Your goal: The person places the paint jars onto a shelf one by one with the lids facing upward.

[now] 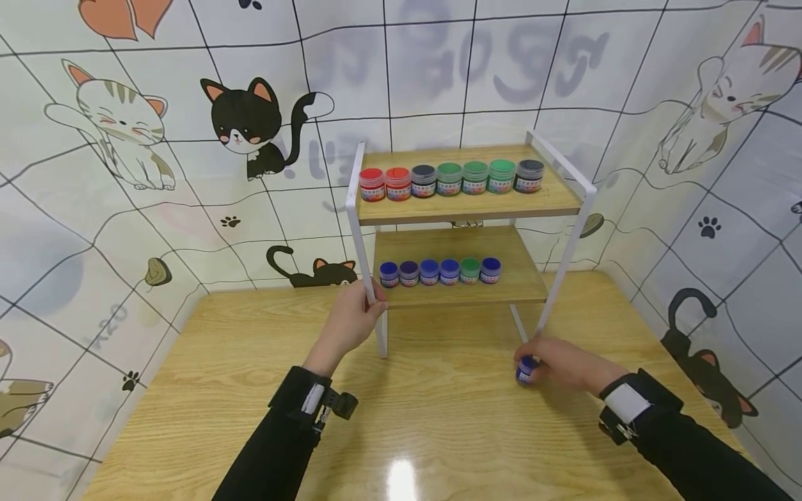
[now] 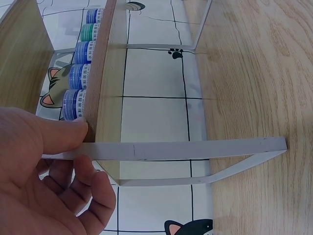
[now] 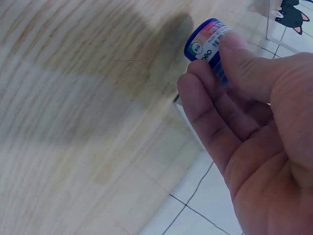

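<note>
My right hand (image 1: 567,363) holds a small blue paint jar (image 1: 525,371) just in front of the rack's right front leg. In the right wrist view the thumb and fingers pinch the jar (image 3: 205,43), which tilts and shows its printed label. With my left hand (image 1: 352,316) I grip the white left front post of a two-tier wooden rack (image 1: 466,298), at the lower shelf's corner. The left wrist view shows the thumb pressed at the shelf edge and the fingers curled behind the post (image 2: 186,150).
On the upper shelf (image 1: 464,207) stands a row of red, dark and green paint jars (image 1: 448,179). Several blue and purple jars and one green jar (image 1: 470,271) line the lower shelf. The rack stands on a wooden table (image 1: 250,390) before cat-patterned wall covering (image 1: 351,69).
</note>
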A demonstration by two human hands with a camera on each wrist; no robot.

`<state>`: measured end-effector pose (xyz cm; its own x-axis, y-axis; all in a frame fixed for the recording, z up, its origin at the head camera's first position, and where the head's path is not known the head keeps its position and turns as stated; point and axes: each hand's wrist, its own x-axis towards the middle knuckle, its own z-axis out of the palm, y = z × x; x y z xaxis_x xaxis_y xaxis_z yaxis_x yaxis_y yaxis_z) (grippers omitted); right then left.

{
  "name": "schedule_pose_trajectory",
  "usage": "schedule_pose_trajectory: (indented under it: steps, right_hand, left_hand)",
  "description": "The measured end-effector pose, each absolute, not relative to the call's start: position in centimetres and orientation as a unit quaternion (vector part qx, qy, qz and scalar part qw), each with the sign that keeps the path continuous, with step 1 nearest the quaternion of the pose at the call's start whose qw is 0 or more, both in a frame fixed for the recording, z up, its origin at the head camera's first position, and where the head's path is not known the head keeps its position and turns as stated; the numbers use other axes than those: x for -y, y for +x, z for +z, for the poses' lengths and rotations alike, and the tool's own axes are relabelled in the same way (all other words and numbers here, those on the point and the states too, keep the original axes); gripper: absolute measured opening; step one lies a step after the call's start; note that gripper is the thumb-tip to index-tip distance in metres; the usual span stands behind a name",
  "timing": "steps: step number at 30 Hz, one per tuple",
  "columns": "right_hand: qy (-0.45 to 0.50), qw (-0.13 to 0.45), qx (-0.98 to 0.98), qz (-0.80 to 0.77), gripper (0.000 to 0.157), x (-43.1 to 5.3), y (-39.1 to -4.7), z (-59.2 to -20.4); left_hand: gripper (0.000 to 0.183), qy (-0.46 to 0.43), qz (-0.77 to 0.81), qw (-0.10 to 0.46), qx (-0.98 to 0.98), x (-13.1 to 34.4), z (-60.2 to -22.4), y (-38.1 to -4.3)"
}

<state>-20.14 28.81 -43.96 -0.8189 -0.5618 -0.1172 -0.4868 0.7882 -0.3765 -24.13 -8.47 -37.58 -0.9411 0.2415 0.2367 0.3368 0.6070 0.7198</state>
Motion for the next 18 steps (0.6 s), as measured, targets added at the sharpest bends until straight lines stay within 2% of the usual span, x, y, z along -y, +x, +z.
schedule_pose_trajectory:
  steps: [8, 18]
  right_hand:
    - [-0.323, 0.097, -0.928, -0.157, 0.029, -28.2, -20.2, -42.3]
    - [-0.292, 0.121, -0.939, -0.139, 0.028, -26.9, -20.2, -39.2]
  left_hand:
    - [0.005, -0.173, -0.404, 0.069, 0.896, 8.5, -37.7, -24.3]
    - [0.005, -0.165, -0.395, 0.073, 0.901, 8.5, -37.8, -24.3]
